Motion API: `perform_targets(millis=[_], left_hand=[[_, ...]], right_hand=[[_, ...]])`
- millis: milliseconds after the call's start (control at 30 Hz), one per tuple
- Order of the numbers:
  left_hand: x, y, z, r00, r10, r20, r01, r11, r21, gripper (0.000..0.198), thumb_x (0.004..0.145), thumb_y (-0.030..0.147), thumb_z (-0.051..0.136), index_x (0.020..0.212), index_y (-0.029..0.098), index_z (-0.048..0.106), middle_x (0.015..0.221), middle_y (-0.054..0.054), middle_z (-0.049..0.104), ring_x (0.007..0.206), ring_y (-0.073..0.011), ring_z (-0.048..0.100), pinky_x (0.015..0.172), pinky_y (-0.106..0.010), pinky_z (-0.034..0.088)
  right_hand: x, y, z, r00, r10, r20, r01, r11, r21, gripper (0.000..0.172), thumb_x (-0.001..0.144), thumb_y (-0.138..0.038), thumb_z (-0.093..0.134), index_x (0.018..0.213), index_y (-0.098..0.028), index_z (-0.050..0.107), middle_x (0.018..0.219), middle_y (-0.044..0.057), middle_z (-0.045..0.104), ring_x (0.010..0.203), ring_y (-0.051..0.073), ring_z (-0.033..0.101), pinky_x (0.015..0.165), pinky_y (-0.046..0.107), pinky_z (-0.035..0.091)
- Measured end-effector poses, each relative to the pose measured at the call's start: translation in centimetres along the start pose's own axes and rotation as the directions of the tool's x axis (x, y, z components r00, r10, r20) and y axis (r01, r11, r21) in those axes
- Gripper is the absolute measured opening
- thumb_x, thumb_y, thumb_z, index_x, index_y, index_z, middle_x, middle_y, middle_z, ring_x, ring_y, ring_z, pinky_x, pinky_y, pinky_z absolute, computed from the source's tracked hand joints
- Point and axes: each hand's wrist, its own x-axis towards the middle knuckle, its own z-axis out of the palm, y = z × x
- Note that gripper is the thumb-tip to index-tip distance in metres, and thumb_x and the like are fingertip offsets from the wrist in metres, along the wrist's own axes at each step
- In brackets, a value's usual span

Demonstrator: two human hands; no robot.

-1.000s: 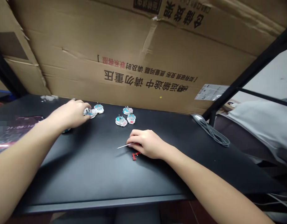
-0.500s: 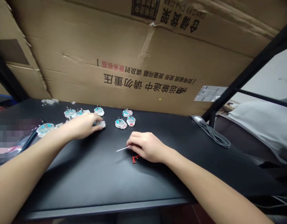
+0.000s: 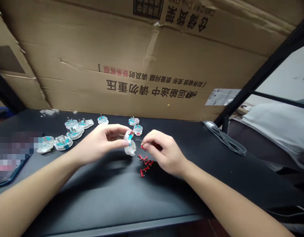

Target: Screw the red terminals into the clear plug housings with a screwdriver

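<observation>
My left hand [image 3: 102,141] is closed, pinching a white plug [image 3: 129,148] with a blue inside and thin metal pins above the table. Its pale round body hangs tilted below the fingertips. Just to its right, my right hand [image 3: 164,149] is closed on a thin metal tool [image 3: 139,140] whose tip points toward the plug; its exact kind is unclear. A small red part [image 3: 142,147] shows at the right fingertips, though whether they grip it is unclear. Below lie several small red parts [image 3: 145,161] with pale ends.
Several white-and-blue plugs [image 3: 75,132] lie at left, and two more [image 3: 138,130] behind my hands. A cardboard sheet [image 3: 152,79] stands along the back. A coiled grey cable [image 3: 224,140] lies at right beside the black frame [image 3: 255,72]. Clear bits [image 3: 49,112] sit back left.
My left hand has moved right and toward me, and now holds a plug up. My right hand has lifted and turned its tool toward that plug, uncovering more red parts.
</observation>
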Motion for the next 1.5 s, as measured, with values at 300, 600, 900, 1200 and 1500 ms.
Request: perform_targets(millis=[300, 600, 900, 1200, 1500], left_hand=[[-1.2, 1.4, 4.1, 0.996, 0.044, -0.08, -0.063, 0.969, -0.241, 0.036, 0.074, 0.017, 0.083, 0.109, 0.022, 0.075, 0.113, -0.004, 0.078, 0.101, -0.0218, 0.074, 0.095, -0.029, 0.059], [-1.2, 1.2, 4.4, 0.988, 0.096, -0.124, -0.121, 0.97, -0.213, 0.034, 0.074, 0.016, 0.084, 0.107, 0.022, 0.076, 0.113, -0.003, 0.078, 0.102, -0.0193, 0.074, 0.095, -0.024, 0.058], [-1.3, 1.2, 4.7, 0.979, 0.085, -0.187, -0.121, 0.975, -0.188, 0.036, 0.069, 0.016, 0.087, 0.104, 0.02, 0.076, 0.107, -0.004, 0.079, 0.098, -0.0217, 0.075, 0.091, -0.027, 0.061], [-1.5, 0.9, 5.2, 0.963, 0.095, -0.252, -0.129, 0.984, -0.125, 0.036, 0.068, 0.017, 0.087, 0.103, 0.02, 0.077, 0.1, -0.002, 0.08, 0.096, -0.0212, 0.074, 0.09, -0.026, 0.061], [-1.6, 0.6, 5.4, 0.954, 0.115, -0.278, -0.145, 0.985, -0.093, 0.037, 0.069, 0.017, 0.087, 0.104, 0.022, 0.078, 0.103, -0.001, 0.08, 0.097, -0.0215, 0.075, 0.091, -0.026, 0.06]], right_hand=[[0.0, -2.4, 1.2, 0.913, 0.395, -0.105, -0.287, 0.801, 0.525, 0.016, 0.089, -0.032, 0.067, 0.084, -0.017, 0.071, 0.069, -0.001, 0.064, 0.057, 0.008, 0.05, 0.055, 0.022, 0.043], [-0.1, -2.3, 1.4, 0.901, 0.416, -0.125, -0.263, 0.75, 0.606, 0.013, 0.089, -0.029, 0.067, 0.082, -0.019, 0.069, 0.068, -0.004, 0.059, 0.053, 0.005, 0.042, 0.054, 0.02, 0.039], [-0.1, -2.2, 1.7, 0.897, 0.427, -0.115, -0.286, 0.759, 0.585, 0.015, 0.089, -0.031, 0.067, 0.082, -0.018, 0.068, 0.069, -0.004, 0.059, 0.055, 0.006, 0.043, 0.053, 0.02, 0.039], [-0.2, -2.1, 1.7, 0.91, 0.369, -0.192, -0.28, 0.885, 0.371, 0.017, 0.091, -0.033, 0.063, 0.084, -0.018, 0.067, 0.073, 0.0, 0.063, 0.063, 0.011, 0.053, 0.058, 0.023, 0.045], [-0.1, -2.3, 1.8, 0.945, 0.264, -0.193, -0.218, 0.948, 0.232, 0.02, 0.098, -0.03, 0.052, 0.082, -0.018, 0.058, 0.072, -0.003, 0.055, 0.061, 0.009, 0.047, 0.057, 0.022, 0.04]])
